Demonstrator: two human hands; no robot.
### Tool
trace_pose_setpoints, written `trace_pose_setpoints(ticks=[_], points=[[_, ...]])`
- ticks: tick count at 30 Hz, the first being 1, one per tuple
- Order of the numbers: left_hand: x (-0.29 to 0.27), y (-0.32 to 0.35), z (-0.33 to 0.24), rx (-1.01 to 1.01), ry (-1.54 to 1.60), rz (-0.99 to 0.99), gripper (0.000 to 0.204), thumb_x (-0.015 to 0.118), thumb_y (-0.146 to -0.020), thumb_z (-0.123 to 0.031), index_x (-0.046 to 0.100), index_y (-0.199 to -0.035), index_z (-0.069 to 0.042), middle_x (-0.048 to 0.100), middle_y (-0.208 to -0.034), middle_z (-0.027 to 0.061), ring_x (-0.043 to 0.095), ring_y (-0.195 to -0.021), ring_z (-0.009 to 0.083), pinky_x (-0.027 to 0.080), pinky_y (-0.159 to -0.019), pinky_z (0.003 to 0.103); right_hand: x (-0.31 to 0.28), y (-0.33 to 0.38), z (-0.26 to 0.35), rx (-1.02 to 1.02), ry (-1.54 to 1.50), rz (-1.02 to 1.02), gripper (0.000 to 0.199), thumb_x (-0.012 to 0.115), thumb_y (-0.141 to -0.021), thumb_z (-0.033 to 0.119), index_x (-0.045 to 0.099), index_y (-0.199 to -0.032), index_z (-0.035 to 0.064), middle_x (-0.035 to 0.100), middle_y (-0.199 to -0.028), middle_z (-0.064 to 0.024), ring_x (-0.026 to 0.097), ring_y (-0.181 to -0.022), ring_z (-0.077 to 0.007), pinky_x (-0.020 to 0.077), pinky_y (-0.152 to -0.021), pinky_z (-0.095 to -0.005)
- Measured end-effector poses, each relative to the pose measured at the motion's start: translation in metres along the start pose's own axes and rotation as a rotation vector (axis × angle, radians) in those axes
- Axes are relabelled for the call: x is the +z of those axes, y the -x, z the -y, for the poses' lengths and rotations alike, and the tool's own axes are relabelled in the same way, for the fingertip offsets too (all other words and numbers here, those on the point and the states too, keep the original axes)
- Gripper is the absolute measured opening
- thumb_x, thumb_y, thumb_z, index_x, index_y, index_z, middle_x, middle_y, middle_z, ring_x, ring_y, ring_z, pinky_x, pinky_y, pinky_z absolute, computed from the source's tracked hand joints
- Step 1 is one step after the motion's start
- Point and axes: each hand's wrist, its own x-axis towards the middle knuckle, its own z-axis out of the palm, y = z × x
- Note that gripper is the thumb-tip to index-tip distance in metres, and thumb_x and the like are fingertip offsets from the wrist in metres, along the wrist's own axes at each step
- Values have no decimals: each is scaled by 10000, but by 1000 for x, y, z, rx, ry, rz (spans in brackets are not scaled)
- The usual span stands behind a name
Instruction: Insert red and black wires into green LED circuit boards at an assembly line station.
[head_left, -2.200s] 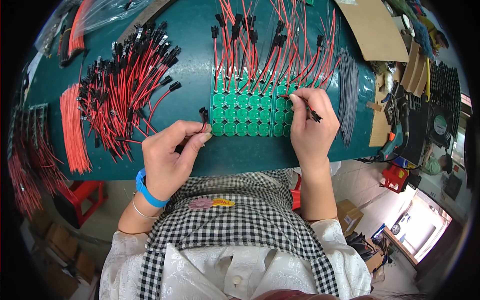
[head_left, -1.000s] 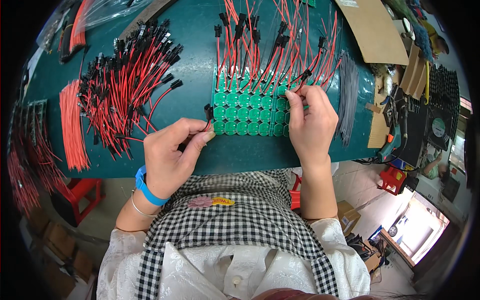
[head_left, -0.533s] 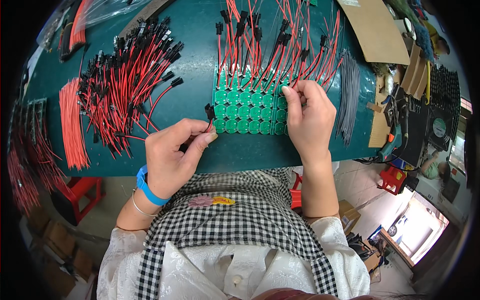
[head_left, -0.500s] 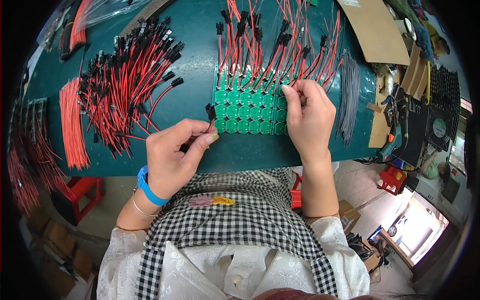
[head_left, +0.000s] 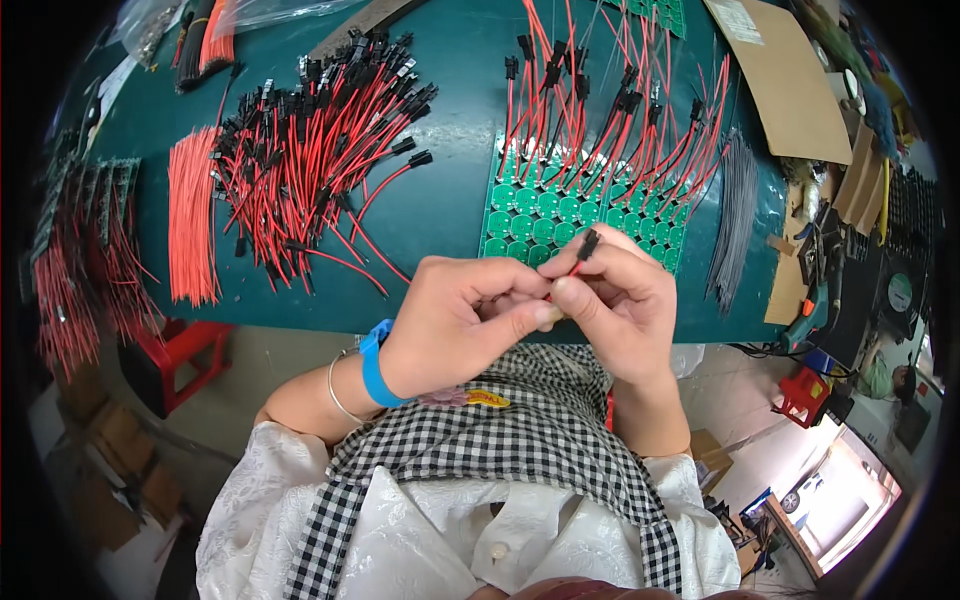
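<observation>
A short red and black wire lead with a black connector (head_left: 588, 246) is pinched between my two hands, just in front of the green circuit board panel (head_left: 530, 225). My left hand (head_left: 475, 310) has thumb and forefinger closed on the lead's lower part. Close against it, my right hand (head_left: 620, 305) pinches the lead near the connector. My fingers hide most of the wire. Red and black leads (head_left: 600, 150) rise from the panel's far rows, their connectors lying away from me. Round green pads show in the nearer rows.
A heap of connector leads (head_left: 310, 180) lies left of the panel, beside a bundle of red wires (head_left: 193, 220). Grey wires (head_left: 737, 210) lie to the right, near a cardboard sheet (head_left: 775, 80). Wired boards (head_left: 95, 240) sit far left; a soldering iron's handle (head_left: 803, 325) is at the right edge.
My right hand has left the panel and come toward me to meet my left hand at the lead. My left hand has moved slightly toward it. The whole view has shifted.
</observation>
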Motion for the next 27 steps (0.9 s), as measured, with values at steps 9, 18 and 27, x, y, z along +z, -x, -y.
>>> trace_pose_setpoints(ticks=[9,18,27], points=[[9,0,5,271,-476,-113,113,706,-828,-27,708,-941,-20,695,-782,113,655,-640,274,534,-598,352,-8,8,19,101,347,89,61,751,-829,-11,701,-853,-37,654,-807,-84,633,-682,-116,495,-560,-214],[4,-2,-3,498,-584,68,220,706,-724,46,705,-918,-57,690,-806,88,689,-716,275,551,-609,373,-37,8,24,349,-216,68,41,671,-873,-62,653,-838,-76,652,-838,-117,633,-623,-136,497,-505,-218],[-65,-10,-17,337,-1214,-548,217,799,-756,-40,680,-938,-35,643,-856,101,626,-774,286,506,-686,375,-72,-15,-20,11,566,-460,66,735,-866,13,700,-881,-41,668,-808,-52,614,-631,-99,483,-577,-241]])
